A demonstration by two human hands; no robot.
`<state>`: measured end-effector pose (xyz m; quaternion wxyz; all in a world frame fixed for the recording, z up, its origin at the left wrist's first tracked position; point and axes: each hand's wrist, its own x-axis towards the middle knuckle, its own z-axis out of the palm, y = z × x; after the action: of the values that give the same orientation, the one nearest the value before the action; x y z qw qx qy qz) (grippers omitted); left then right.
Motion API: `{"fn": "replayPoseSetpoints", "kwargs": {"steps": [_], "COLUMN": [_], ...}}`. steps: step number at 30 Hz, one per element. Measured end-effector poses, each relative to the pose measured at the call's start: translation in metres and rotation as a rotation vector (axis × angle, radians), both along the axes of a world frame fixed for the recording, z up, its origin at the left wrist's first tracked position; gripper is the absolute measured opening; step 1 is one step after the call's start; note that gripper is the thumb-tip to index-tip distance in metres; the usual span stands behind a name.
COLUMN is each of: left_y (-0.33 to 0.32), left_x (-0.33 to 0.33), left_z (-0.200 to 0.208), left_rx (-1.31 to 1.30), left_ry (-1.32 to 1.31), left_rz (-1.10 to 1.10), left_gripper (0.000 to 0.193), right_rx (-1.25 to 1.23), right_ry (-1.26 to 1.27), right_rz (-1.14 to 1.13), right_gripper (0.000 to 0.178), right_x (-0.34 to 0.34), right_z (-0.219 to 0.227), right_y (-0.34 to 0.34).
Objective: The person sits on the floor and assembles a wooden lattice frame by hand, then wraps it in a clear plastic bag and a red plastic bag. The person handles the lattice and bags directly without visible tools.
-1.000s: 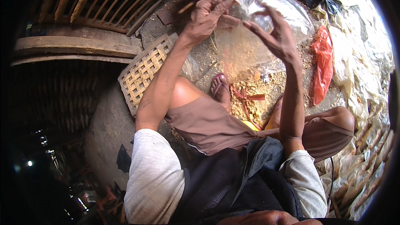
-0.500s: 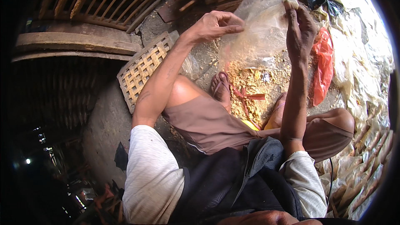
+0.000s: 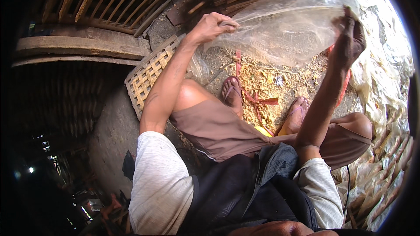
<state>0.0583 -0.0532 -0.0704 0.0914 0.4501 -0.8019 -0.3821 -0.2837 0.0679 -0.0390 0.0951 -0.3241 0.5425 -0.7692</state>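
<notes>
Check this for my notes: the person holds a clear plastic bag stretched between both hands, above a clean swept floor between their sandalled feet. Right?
Not quite. The head view shows the left hand and right hand stretching the clear plastic bag, but the floor between the sandalled feet is strewn with yellowish scraps, not swept clean.

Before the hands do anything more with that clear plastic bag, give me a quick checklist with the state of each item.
1. Left hand grips the clear plastic bag at its left edge: ok.
2. Right hand grips the bag's right edge: ok.
3. Bag stretched out between both hands, off the ground: ok.
4. Bag mouth open: cannot tell; the film is crumpled and glare hides it.
5. Bag holds nothing: cannot tell; the yellowish scraps on the ground show through it.
6. Feet in sandals are apart from the bag: ok.
</notes>
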Motion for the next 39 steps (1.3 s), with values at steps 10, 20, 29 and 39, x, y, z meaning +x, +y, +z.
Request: {"fn": "replayPoseSetpoints", "kwargs": {"steps": [10,20,29,39], "left_y": [-0.005,0.013,0.083,0.237], "left_x": [0.044,0.151,0.317,0.508], "left_z": [0.023,0.027,0.027,0.002], "left_rx": [-0.218,-0.401,-0.543,-1.016], "left_ry": [-0.07,-0.03,-0.085,-0.329], "left_rz": [0.185,0.52,0.991,1.241], "left_gripper": [0.023,0.02,0.02,0.019], "right_rx": [-0.006,0.196,0.206,0.29], "right_ry": [-0.102,0.184,0.144,0.332], "right_rz": [0.007,0.327,0.767,1.241], "right_gripper": [0.022,0.03,0.075,0.025], "right_x": [-0.037,-0.045,0.085,0.284], "right_z": [-0.009,-0.045,-0.049,-0.137], "right_y": [0.005,-0.013,-0.043,-0.064]}}
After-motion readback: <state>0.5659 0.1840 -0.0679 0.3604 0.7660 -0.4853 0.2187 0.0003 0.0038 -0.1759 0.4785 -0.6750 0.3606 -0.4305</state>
